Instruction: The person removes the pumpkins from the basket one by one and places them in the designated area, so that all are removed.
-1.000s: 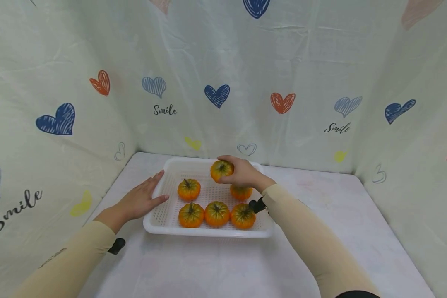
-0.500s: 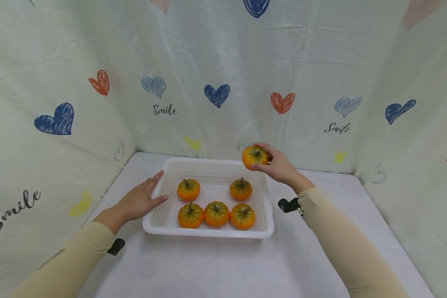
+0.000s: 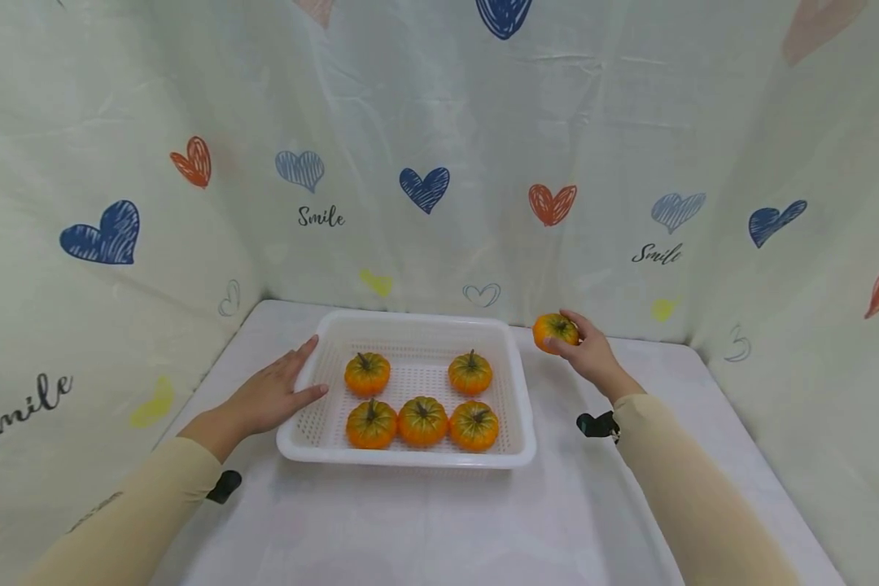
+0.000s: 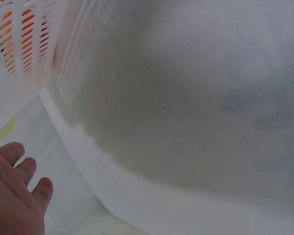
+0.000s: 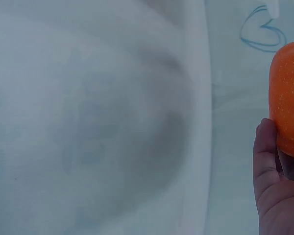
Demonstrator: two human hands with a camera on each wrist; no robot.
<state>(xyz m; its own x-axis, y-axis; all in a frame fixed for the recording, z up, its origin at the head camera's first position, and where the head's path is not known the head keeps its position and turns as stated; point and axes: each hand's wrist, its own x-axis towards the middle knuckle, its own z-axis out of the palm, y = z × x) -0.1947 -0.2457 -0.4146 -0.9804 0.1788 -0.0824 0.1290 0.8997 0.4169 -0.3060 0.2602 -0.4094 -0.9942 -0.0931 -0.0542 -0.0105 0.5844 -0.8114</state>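
Note:
A small orange pumpkin [image 3: 555,333] with a green-tinged top is gripped by my right hand [image 3: 592,358] beyond the basket's right side. In the right wrist view the same pumpkin [image 5: 289,98] shows its orange flank, held in the fingers above the table. My left hand [image 3: 267,396] rests with straight fingers on the left rim of a white perforated basket [image 3: 406,457]. Inside that basket sit several similar pumpkins: a front row that includes a middle pumpkin [image 3: 422,422], plus a back-left pumpkin [image 3: 367,374] and a back-right pumpkin [image 3: 470,373].
The basket stands on a white-covered table [image 3: 439,529]. A pale curtain [image 3: 483,106] printed with hearts and "Smile" encloses the back and sides, close to the table's far edge. White tabletop extends to the right of the basket and in front of it.
My right hand has lifted the pumpkin out of the basket's back row, carried it right over the rim and lowered it toward the table. My left hand has stayed at the left rim.

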